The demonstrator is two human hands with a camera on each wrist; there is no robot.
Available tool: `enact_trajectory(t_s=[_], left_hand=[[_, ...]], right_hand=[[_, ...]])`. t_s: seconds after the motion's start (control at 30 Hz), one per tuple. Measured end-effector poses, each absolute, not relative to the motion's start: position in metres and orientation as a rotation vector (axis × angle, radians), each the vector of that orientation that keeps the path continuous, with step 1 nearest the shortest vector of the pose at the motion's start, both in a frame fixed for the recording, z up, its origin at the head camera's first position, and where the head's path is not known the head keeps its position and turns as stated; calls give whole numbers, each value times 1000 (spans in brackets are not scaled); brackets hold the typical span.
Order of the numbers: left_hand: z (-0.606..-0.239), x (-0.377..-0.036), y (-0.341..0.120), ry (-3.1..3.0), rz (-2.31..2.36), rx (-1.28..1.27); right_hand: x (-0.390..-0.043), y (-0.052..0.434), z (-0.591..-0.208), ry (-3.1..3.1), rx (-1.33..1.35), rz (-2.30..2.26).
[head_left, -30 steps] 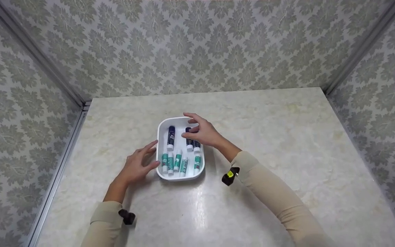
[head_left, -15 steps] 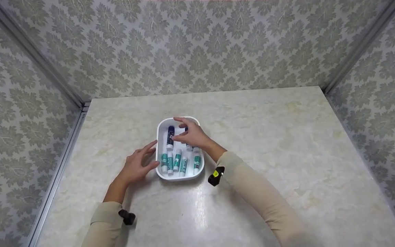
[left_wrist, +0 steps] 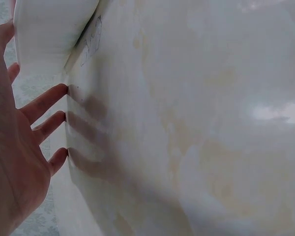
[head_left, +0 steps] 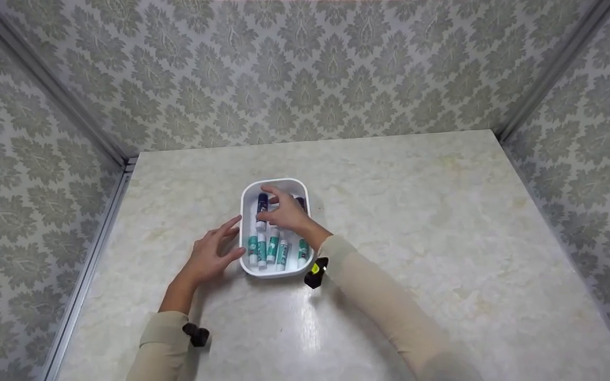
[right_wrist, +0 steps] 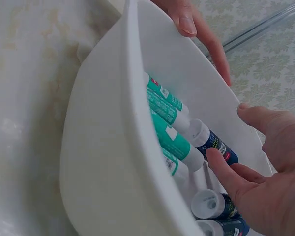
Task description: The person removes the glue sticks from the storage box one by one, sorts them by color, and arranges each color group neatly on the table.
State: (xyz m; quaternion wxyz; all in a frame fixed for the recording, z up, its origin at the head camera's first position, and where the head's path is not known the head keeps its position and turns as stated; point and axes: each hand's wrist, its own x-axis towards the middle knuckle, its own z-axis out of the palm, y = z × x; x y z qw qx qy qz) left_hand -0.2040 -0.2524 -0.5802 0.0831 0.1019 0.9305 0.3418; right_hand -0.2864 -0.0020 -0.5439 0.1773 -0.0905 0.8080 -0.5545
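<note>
1. Two jobs at once, seemingly: steadying the white tray [head_left: 276,274] with the left hand [head_left: 212,256], fingers spread, and reaching inside for the left-hand dark tube [head_left: 262,203].
2. Gripping nothing with the right hand [head_left: 286,212], parted around the tube; contact hard to tell.
3. Next, probably: pinch it.
4. Shifted leftward since earlier, off the other dark tubes [right_wrist: 231,227].

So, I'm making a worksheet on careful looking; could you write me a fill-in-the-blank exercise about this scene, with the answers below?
1. The container on the table is ______ in colour.
2. The left hand is beside the container, while the ______ hand reaches inside it.
3. The head view shows ______ green-labelled tubes.
4. The tube at the reaching hand's fingertips has a dark ______ label.

Missing words: white; right; five; blue.
</note>
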Motion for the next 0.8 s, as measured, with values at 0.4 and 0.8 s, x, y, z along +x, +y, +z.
enact_trajectory(t_s=[0.4,0.8], left_hand=[[-580,-202,-254,2777,1038,283],[-581,-204,-252,2789,1039,312]], right_hand=[[-283,-21,-548,2388,-256,-1509],[-282,-26,-556,2420,-319,-1410]])
